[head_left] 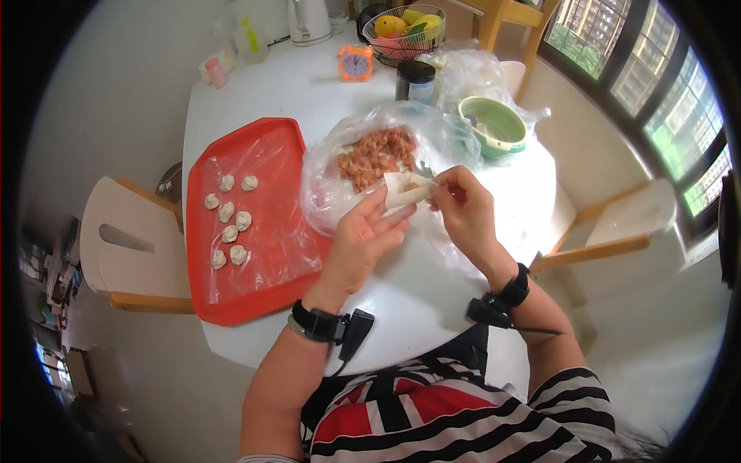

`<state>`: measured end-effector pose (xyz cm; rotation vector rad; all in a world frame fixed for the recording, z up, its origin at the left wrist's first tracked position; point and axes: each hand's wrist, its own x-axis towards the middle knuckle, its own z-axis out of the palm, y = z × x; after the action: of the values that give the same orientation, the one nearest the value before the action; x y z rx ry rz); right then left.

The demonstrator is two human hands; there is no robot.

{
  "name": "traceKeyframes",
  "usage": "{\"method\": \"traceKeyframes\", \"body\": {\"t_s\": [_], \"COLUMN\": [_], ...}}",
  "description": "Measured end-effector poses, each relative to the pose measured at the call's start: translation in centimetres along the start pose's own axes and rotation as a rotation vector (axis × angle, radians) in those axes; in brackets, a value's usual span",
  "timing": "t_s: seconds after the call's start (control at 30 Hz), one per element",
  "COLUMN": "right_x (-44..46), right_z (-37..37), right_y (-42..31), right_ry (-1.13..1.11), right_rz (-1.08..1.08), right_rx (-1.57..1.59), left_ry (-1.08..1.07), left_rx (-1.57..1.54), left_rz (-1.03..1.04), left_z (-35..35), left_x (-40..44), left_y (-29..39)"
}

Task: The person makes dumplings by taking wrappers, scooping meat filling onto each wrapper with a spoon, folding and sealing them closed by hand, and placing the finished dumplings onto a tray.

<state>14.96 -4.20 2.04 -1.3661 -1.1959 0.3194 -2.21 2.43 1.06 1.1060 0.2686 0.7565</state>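
Observation:
A pale dough wrapper [401, 200], partly folded over a bit of filling, is held between my two hands above the table. My left hand [363, 238] supports it from the left and below, thumb and fingers against its edge. The fingertips of my right hand [467, 204] pinch its right end. Just beyond lies minced meat filling [378, 154] in a clear plastic bag [318, 197], with the end of a metal utensil [424, 169] beside it. To the left, several folded wontons [243, 221] sit on plastic film in a red tray [208, 297].
Behind the filling stand a dark-lidded jar [415, 81], an orange clock [355, 63], a wire fruit basket [405, 35] and a white kettle [310, 21]. A green colander [498, 127] is at the right by crumpled plastic bags [467, 73]. Chairs [127, 239] flank the white table [301, 347].

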Motion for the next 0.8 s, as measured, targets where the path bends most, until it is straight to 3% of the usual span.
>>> {"method": "traceKeyframes", "body": {"t_s": [0.2,0.43,0.5,0.6,0.73,0.8], "right_x": [-0.5,-0.8,-0.9,-1.0,-1.1,-1.2], "right_z": [-0.1,-0.4,-0.3,-0.3,-0.4,-0.4], "right_y": [0.0,-1.0,-1.2,-1.3,-1.2,-1.2], "right_ry": [-0.066,-0.096,-0.113,-0.144,-0.221,-0.236], "right_rz": [0.012,-0.271,-0.328,-0.406,-0.422,-0.407], "right_rx": [0.092,-0.134,-0.175,-0.223,-0.249,-0.246], "left_ry": [0.162,0.211,0.181,0.163,0.141,0.174], "left_rx": [0.201,0.404,0.618,0.749,0.753,0.59], "left_rz": [0.04,0.178,0.323,0.364,0.301,0.233], "left_z": [-0.5,-0.6,-0.7,-0.1,-0.2,-0.1], "left_x": [0.4,0.1,0.1,-0.2,-0.3,-0.2], "left_y": [-1.1,-1.7,-1.6,-1.0,-1.3,-1.6]}}
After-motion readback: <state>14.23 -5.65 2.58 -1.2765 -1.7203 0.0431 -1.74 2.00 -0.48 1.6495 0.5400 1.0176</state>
